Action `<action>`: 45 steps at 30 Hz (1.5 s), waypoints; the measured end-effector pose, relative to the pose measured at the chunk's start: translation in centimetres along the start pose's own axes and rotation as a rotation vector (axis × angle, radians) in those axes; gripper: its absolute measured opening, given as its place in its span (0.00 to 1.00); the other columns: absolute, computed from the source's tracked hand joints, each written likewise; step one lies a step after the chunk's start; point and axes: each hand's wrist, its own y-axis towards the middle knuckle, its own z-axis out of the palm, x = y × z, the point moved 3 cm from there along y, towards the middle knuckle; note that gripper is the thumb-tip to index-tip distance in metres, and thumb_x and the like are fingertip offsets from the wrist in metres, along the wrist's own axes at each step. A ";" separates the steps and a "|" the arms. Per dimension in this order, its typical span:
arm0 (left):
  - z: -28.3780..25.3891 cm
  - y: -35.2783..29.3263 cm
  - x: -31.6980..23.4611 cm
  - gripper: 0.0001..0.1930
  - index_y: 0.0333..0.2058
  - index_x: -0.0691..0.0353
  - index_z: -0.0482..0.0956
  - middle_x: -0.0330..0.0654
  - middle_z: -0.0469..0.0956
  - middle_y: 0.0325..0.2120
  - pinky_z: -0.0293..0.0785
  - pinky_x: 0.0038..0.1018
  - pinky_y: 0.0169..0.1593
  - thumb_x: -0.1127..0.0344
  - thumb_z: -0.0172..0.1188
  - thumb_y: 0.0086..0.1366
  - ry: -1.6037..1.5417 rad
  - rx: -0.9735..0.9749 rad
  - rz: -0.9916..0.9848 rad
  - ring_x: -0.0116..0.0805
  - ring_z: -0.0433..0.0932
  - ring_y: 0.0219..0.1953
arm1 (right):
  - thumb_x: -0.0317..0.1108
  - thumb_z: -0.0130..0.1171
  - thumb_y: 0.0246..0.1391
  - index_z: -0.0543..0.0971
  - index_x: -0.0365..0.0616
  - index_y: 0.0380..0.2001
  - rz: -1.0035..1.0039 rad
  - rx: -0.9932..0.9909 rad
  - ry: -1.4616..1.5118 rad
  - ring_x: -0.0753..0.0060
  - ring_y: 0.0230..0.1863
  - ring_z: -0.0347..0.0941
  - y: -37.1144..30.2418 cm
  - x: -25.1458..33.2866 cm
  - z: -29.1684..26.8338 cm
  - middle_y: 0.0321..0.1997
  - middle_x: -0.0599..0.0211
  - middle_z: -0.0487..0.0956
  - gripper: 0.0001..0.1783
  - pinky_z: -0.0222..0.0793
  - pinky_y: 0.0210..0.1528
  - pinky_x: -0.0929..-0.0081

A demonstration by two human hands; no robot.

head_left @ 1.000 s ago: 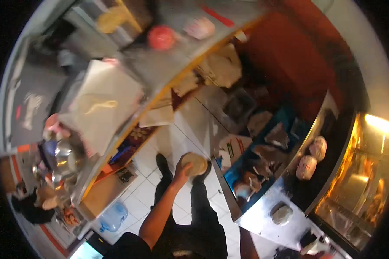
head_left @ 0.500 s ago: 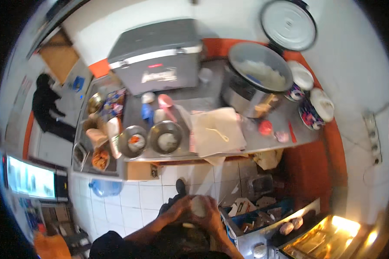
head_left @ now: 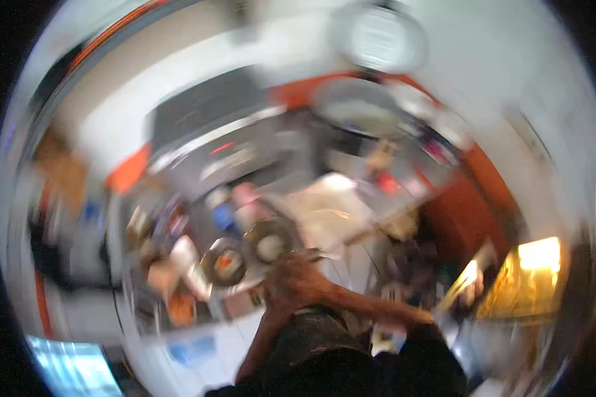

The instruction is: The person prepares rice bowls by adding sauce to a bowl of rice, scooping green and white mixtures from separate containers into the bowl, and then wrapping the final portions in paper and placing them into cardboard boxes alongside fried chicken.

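Observation:
Motion smears the whole view. My left hand (head_left: 279,296) and my right hand (head_left: 309,281) are pressed together in front of my body, at the counter's near edge. Their fingers look closed around each other or around something too blurred to make out. Just beyond them sits a steel bowl (head_left: 253,246) with something white inside. Left of it, another steel bowl (head_left: 208,276) holds white and orange contents. A stack of pale wrapping paper (head_left: 331,210) lies on the counter to the right of the bowls.
A grey cooler box (head_left: 202,149) stands at the back of the counter. Right of it is a large round pot (head_left: 328,109) of whitish contents, its lid (head_left: 377,41) raised. A lit glass case (head_left: 523,288) stands at right. Far left shows a dark-clothed person (head_left: 49,261) and a bright screen (head_left: 76,370).
The view has swung and blurred. My joined hands have come up from over the floor tiles to the counter's edge by the bowls. The pale rounded thing between them is no longer distinguishable.

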 end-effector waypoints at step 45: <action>6.5 -47.8 52.9 0.35 0.59 0.50 0.61 0.52 0.60 0.53 0.62 0.41 0.58 0.42 0.58 0.57 1.139 0.635 -1.381 0.50 0.61 0.51 | 0.33 0.56 0.49 0.71 0.38 0.49 2.449 -1.386 -0.940 0.47 0.53 0.68 -116.9 55.1 29.7 0.53 0.49 0.72 0.22 0.69 0.50 0.52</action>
